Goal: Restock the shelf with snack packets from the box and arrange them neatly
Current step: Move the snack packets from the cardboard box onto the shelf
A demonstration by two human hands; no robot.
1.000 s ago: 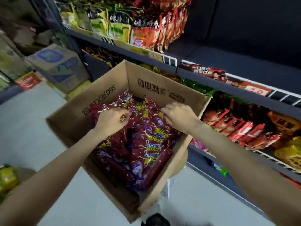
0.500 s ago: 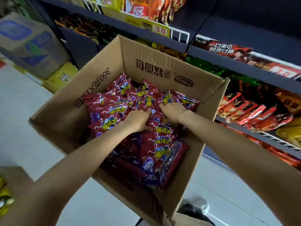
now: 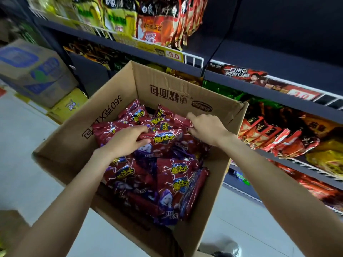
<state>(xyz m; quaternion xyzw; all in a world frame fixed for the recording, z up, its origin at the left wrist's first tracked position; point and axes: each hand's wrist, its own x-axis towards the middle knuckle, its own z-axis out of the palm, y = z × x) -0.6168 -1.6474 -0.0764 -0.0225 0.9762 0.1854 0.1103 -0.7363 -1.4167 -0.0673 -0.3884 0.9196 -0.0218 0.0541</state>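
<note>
An open cardboard box (image 3: 115, 115) sits in front of the shelf, filled with several red and purple snack packets (image 3: 172, 175). My left hand (image 3: 128, 141) is inside the box, fingers and thumb curled round the edge of a top red packet (image 3: 163, 138). My right hand (image 3: 207, 128) is at the far right of the pile, fingers curled on another red packet (image 3: 182, 120). The dark shelf (image 3: 278, 93) runs behind and to the right of the box, its upper right level bare.
Noodle packets (image 3: 156, 25) stand on the upper shelf behind a price strip (image 3: 173, 56). Red and yellow packets (image 3: 278, 134) fill the lower right shelf. A blue-printed carton (image 3: 35, 71) and a yellow box (image 3: 68, 106) stand on the pale floor at left.
Both hands have risen from deep in the pile and spread apart, each now gripping a top packet. The view has tilted up, showing more of the upper shelf.
</note>
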